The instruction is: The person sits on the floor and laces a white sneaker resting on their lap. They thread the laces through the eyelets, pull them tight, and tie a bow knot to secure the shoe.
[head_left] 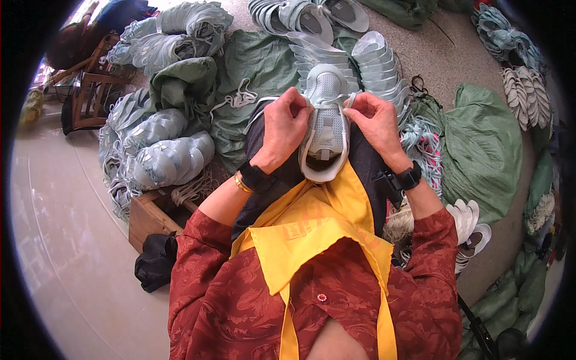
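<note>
The left hand (pixel 282 127) and right hand (pixel 375 123), thumbs and forefingers pinched together, held a white lace (pixel 327 107) at either side of a pale shoe upper (pixel 328 135) above the lap, its opening toward six o'clock. Clock directions were taken from this upper. At six, I saw a yellow apron (pixel 354 198) with orange printing (pixel 312 225), folded beyond my reading. Farther out were nested uppers (pixel 174 159) at nine, a wooden box (pixel 150 221) at eight and a green sack (pixel 486 150) at three.

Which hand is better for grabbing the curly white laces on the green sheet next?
Probably the left hand: the curly white laces lie to its left, while the right hand is across the shoe. Both hands pinch a shoelace, though.
</note>
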Demonstrator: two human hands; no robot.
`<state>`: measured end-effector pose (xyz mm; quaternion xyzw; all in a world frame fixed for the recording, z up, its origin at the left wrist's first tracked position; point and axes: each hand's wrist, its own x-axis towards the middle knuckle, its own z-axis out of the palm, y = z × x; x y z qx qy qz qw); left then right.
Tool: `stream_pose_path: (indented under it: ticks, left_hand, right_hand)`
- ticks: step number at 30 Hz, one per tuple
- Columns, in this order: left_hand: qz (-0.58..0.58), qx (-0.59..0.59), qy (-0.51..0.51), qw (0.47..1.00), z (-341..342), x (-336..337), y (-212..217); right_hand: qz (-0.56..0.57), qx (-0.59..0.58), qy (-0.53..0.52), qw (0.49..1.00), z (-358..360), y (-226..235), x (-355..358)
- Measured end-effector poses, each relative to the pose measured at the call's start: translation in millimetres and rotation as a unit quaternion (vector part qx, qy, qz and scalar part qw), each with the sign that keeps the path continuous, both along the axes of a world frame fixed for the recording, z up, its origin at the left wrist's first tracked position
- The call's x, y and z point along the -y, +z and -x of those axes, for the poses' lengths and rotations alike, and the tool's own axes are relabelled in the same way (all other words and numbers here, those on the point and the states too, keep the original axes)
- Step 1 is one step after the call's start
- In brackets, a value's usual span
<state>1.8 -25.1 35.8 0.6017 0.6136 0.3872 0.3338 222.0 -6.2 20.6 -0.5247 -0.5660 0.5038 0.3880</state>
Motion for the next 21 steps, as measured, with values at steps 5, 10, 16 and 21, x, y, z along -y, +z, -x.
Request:
stream_pose_path:
  ticks: [5, 10, 16, 21]
  left_hand:
    - [-0.010, -0.051, -0.013, 0.999, 0, -2, 2]
    - [0.041, -0.031, 0.003, 0.999, 2, -5, 4]
    - [-0.009, -0.027, 0.024, 0.999, -1, -1, 0]
    - [-0.070, -0.055, 0.007, 0.996, -4, 2, 0]
  right_hand:
    - [0.012, 0.018, -0.005, 1.000, 0, 1, -4]
    - [-0.030, 0.107, -0.019, 0.994, 0, 8, -3]
    - [-0.096, 0.096, -0.013, 0.991, 4, 13, 4]
    - [-0.138, 0.139, 0.019, 0.980, 6, 25, 11]
